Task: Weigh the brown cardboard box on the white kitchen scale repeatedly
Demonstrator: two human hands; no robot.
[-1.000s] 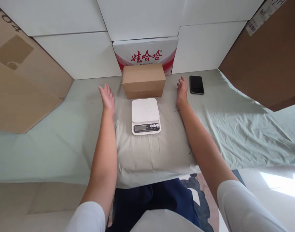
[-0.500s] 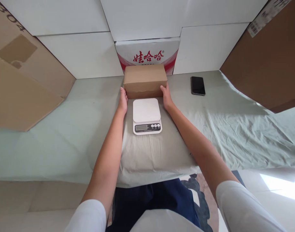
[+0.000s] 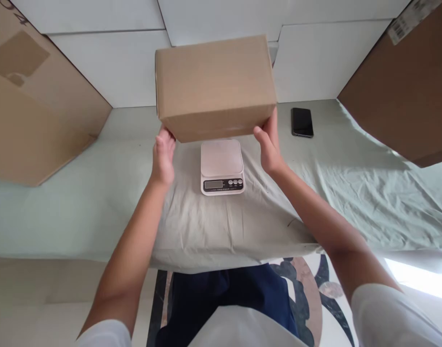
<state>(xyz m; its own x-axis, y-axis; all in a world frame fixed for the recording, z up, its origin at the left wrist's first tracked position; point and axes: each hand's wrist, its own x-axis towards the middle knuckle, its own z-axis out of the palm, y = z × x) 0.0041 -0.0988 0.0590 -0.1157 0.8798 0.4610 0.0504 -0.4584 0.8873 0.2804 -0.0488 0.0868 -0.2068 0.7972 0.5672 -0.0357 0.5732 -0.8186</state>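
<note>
Head cam, single, worn; sits close above the shirt (image 3: 246, 327), which the bottom edge crops; looks forward and down across the cloth (image 3: 79, 207) to white panels (image 3: 318, 62) behind; box (image 3: 217, 79) upper-middle, seen from above, top and near side showing.

Left hand (image 3: 164, 156), one; right hand (image 3: 270, 150), one; hands in all, two. Small brown box (image 3: 217, 79), one. White kitchen scale (image 3: 221, 159), one, fitted with one display (image 3: 213, 184) and three round buttons (image 3: 235, 182) (four fittings in all). Black phone (image 3: 302, 122), one. Large left carton (image 3: 61, 96), one, with one darker patch (image 3: 20, 50); large right carton (image 3: 397, 91), one, with one barcode label (image 3: 399, 31); large cartons together, two. Pale green cloth (image 3: 79, 217), one. White sleeves (image 3: 390, 308), two. Dark blue trousers (image 3: 221, 289), one pair.
</note>
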